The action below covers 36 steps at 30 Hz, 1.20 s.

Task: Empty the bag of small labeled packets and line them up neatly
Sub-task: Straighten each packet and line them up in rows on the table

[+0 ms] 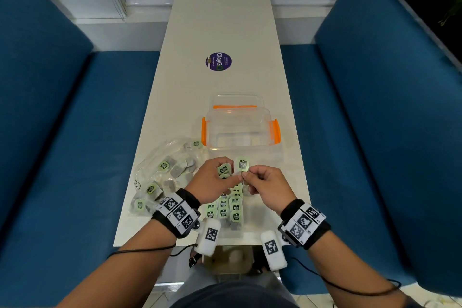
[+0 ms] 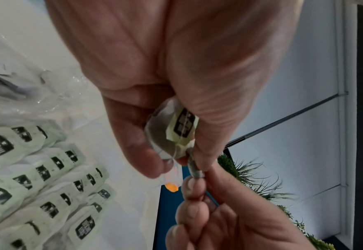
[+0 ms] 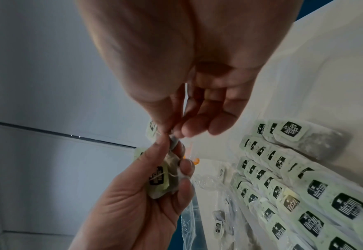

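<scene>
l hand [image 1: 211, 184] grips a packet [image 1: 223, 169]; r hand [image 1: 266, 186] pinches another [image 1: 242, 164], both held above rows [image 1: 231, 207] w/ bag [image 1: 165, 172] at left. risk: tag strings tangle, so a pull drags both packets askew.

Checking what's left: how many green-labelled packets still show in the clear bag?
4 packets in the bag: one by the container, one mid-bag, two at its near end. More probably lie hidden.

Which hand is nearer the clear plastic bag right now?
Left. The left hand is just beside the plastic bag; the right hand is farther off, beyond the left.
</scene>
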{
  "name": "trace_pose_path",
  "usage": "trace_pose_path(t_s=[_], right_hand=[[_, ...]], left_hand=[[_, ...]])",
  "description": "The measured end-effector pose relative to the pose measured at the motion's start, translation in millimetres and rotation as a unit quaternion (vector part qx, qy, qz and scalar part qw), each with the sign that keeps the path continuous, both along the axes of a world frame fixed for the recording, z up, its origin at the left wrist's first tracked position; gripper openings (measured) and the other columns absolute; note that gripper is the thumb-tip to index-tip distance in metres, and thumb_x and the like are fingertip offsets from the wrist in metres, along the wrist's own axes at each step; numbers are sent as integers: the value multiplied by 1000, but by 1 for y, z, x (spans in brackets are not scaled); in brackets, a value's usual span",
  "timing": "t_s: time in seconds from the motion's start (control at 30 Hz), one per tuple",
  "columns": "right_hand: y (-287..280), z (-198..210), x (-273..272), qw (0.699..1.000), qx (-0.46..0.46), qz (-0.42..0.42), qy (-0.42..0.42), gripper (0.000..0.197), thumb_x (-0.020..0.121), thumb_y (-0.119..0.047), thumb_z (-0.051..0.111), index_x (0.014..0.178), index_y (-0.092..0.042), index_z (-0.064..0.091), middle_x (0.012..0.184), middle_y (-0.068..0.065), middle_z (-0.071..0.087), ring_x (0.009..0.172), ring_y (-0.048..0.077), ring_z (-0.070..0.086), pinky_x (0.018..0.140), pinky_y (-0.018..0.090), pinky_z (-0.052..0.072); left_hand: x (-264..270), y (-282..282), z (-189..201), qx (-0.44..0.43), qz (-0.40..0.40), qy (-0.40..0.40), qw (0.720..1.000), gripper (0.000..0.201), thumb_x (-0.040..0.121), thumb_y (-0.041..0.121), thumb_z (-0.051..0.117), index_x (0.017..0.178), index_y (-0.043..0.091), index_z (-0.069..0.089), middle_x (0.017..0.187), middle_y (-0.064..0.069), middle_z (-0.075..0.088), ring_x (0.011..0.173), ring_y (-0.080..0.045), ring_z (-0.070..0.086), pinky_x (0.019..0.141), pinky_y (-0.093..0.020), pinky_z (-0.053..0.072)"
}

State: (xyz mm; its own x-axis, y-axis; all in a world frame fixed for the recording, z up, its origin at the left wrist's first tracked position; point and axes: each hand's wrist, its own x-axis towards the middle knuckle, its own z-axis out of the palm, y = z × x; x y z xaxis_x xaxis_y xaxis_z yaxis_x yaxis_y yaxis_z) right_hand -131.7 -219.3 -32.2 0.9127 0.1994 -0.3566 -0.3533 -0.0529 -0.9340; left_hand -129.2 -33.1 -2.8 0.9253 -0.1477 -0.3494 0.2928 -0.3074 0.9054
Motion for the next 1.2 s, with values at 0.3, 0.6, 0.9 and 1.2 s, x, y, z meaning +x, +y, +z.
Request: trace_pose_path(t_s=[0.3,0.6,0.9,1.2], right_hand=[[-6,8,4,999,13,29,-13,11,99,-19,67,98,-12,75,73,3,66,58,17,52,58,26,49],[-3,4,7,998,-28,13,-53,15,95,-13,71,81,-9,72,65,-1,63,63,15,54,66,29,50],[-9,-8,2,997,-64,36,-28,8,95,-20,72,91,-14,73,77,0,65,63,7,59,67,22,51],[-45,-71,5,961,-259,43,92,21,95,-25,71,80,-11,74,80,3,73,62,13,63,63,27,51]], left_hand=[[-1,1,5,24,-25,12,999,25,84,22,83,94,10,64,79,0,63,62,-18,67,63,-41,63],[-6,1,8,15,-61,32,997,20,87,18,81,76,29,68,68,9,71,60,-7,67,64,-30,60],[-3,1,-5,-3,-15,41,999,24,83,15,84,91,1,67,82,-9,69,78,-32,74,66,-36,63],[-8,13,-32,-145,33,197,969,34,92,-12,58,120,7,61,113,-16,68,90,-28,70,82,-39,60]])
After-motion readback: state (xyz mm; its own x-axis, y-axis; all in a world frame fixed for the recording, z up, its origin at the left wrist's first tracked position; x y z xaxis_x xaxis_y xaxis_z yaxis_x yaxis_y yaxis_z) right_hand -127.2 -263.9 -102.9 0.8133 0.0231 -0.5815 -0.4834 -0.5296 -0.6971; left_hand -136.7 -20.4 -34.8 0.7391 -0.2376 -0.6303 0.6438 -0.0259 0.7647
